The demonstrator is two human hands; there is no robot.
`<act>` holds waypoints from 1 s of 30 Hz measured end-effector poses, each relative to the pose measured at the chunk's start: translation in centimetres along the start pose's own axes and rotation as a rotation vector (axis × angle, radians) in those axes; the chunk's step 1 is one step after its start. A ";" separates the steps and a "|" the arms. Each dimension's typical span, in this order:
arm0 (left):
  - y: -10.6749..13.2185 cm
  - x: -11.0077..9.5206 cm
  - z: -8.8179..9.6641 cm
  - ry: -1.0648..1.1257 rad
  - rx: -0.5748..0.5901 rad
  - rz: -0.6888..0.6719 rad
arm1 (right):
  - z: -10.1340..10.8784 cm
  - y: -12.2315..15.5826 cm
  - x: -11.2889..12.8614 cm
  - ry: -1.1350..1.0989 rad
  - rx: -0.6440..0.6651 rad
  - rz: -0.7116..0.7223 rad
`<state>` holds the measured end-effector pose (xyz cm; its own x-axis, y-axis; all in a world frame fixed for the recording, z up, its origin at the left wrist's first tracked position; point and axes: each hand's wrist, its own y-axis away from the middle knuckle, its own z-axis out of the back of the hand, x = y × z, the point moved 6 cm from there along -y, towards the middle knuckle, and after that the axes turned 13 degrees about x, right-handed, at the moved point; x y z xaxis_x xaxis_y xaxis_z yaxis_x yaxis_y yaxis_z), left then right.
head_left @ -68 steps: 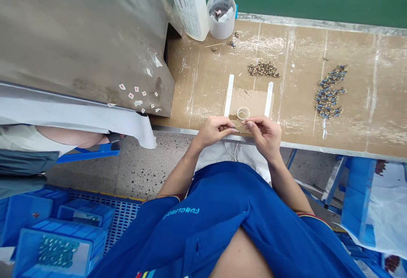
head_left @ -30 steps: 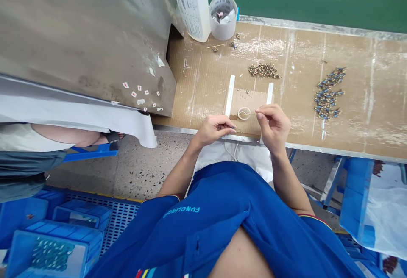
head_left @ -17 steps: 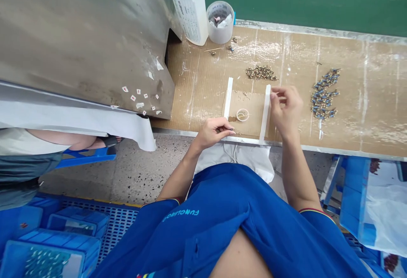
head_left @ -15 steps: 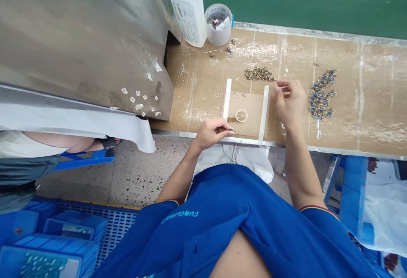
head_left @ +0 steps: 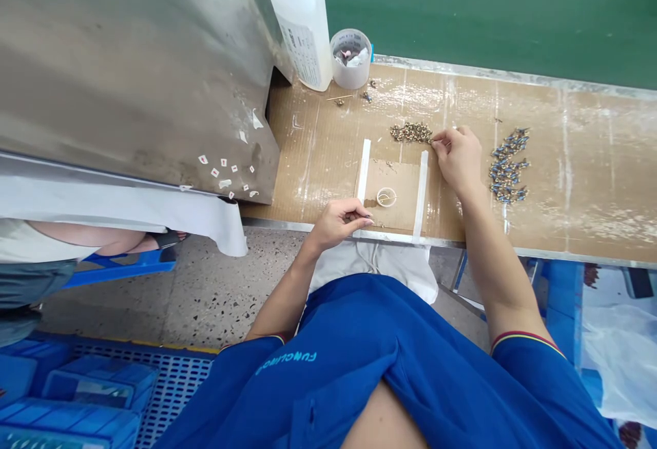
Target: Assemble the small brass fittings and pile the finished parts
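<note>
Right hand [head_left: 458, 158]: fingers bunched, tips touching brass parts [head_left: 410, 133] at 10 o'clock. Left hand [head_left: 339, 224]: curled, pinching something too small to tell; ring [head_left: 387, 197] at 1 o'clock.

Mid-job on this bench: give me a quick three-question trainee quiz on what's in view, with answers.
1. True or false: the small pale ring lies between the two white tape strips on the tan cardboard-covered bench.

2. Multiple choice: what do the fingertips of the right hand reach?
A. The pile of small brass-coloured parts
B. The heap of blue-and-brass parts
C. The clear plastic cup

3. Fill in the blank: the white plastic bottle has a ____ cap.

Key: 1 true; 2 A; 3 blue.
</note>
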<state>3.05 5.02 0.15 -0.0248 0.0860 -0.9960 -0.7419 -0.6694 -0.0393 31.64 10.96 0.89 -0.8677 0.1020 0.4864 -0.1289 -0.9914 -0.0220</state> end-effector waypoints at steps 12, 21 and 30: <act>-0.1 -0.2 0.1 -0.036 0.003 -0.020 | 0.0 1.9 1.9 0.012 -0.027 0.122; 0.0 -0.5 -0.1 -0.117 -0.029 -0.028 | 1.1 5.0 2.2 -0.559 0.068 0.008; 0.0 -1.9 -1.1 -0.321 -0.090 -0.115 | 0.1 10.0 5.1 -0.781 0.084 0.012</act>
<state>3.89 4.03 1.92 -0.1646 0.3823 -0.9093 -0.6902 -0.7032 -0.1707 25.98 1.56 3.20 -0.2761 0.0351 0.9605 -0.0581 -0.9981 0.0198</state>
